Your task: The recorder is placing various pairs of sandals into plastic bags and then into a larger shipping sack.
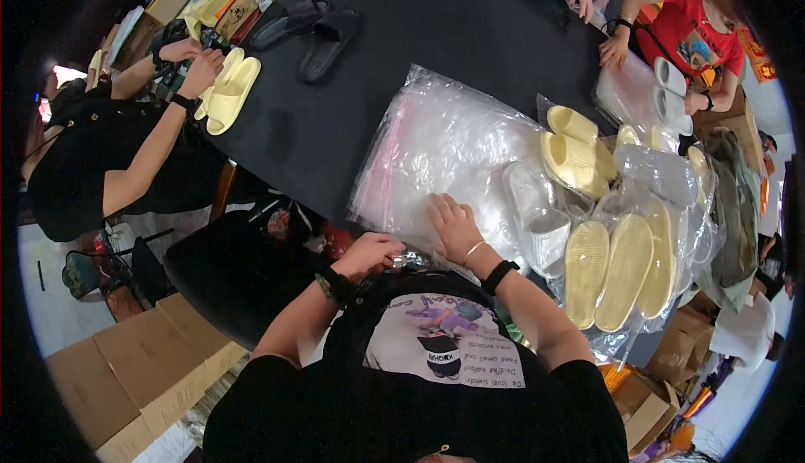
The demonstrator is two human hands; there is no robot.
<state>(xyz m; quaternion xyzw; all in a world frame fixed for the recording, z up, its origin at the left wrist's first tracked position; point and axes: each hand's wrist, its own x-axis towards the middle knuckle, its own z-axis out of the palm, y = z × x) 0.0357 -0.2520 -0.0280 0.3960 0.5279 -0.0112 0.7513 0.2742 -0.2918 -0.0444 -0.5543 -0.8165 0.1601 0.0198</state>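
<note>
Fingers of right hand (454, 225) splay flat on plastic bags (444, 148); left hand (369, 253) pinches their near edge.

Bare black surface (436, 35) lies open beyond the plastic bags (444, 148); bagged yellow slippers (616, 266) crowd the right, black sandals (306, 31) far left.

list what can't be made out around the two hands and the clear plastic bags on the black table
- Left hand: its fingers pinch something small and shiny at the edge of the stack of clear plastic bags; too small to identify.
- Right hand: lies flat on the bags, hiding what is under the palm.
- Pale yellow foam slippers in bags: glare and overlapping plastic blur the count.
- Black table: near edge hidden by the person's torso.
</note>
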